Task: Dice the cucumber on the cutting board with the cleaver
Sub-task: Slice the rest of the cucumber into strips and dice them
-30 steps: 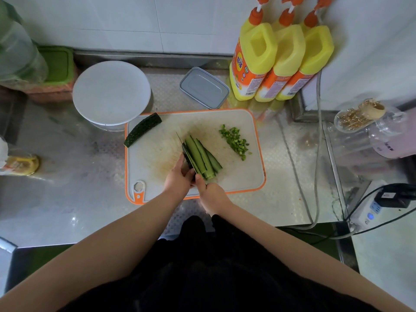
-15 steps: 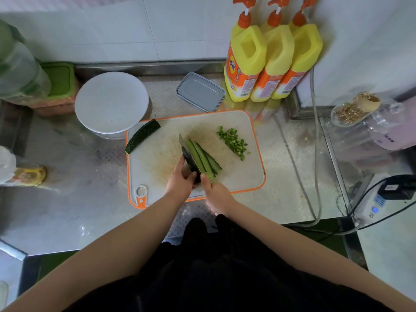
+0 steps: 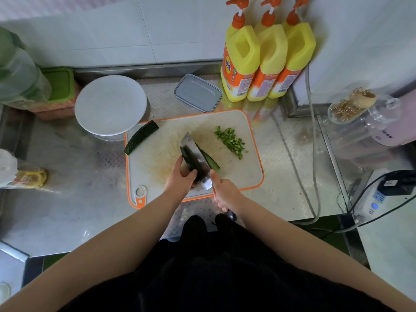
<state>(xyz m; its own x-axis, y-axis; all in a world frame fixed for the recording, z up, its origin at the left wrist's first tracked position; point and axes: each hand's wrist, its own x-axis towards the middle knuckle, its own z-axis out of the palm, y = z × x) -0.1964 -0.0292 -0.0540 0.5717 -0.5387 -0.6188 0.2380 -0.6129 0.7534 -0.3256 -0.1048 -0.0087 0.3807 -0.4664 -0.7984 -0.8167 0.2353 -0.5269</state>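
The steel counter point(image 3: 67, 210) carries a white cutting board point(image 3: 245, 176) with an orange rim. Behind the board stand three yellow pump bottles point(image 3: 265, 59); their orange labels carry print too small to read. On the board, the cleaver point(image 3: 194, 159) lies with its blade tilted, long axis running from near-right to far-left. The right hand point(image 3: 227, 194) is wrapped around its handle. The left hand point(image 3: 181, 180) grips the cucumber strips point(image 3: 191, 162), whose long axis follows the blade. One strip point(image 3: 210, 161) shows right of the blade. A cucumber piece point(image 3: 140, 137) lies at the board's far-left corner, diced bits point(image 3: 231, 141) at far right.
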